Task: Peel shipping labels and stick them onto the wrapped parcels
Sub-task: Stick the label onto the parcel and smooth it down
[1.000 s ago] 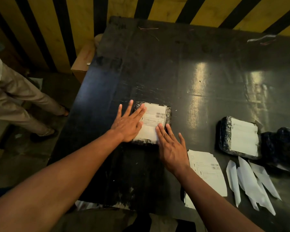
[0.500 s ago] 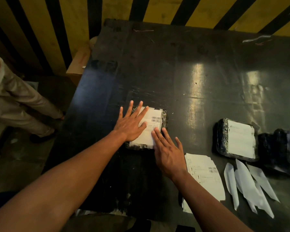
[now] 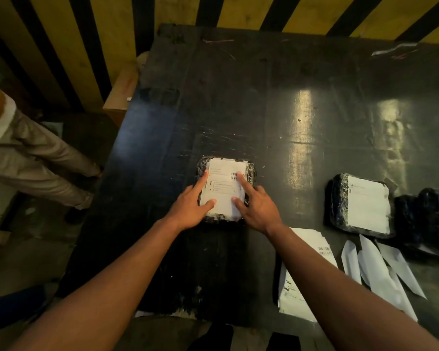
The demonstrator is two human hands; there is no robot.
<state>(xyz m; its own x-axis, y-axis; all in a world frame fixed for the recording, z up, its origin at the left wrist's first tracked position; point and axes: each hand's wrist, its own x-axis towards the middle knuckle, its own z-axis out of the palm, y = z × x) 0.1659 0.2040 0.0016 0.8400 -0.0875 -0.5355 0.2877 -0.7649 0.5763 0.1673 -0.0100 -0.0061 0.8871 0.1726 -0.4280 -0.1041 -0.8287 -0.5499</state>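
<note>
fingers of the left hand [image 3: 188, 207] and right hand [image 3: 260, 207] lie straight, pressing the white paper shipping label [image 3: 223, 184] flat on the black plastic-wrapped parcel [image 3: 251, 171] beneath them.

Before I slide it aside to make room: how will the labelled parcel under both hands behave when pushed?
The parcel lies flat and low, so it should slide, not tip or roll. Its glossy wrap on the shiny black table suggests easy sliding. Its weight cannot be judged. The label looks pressed flat, so it probably stays put.
</note>
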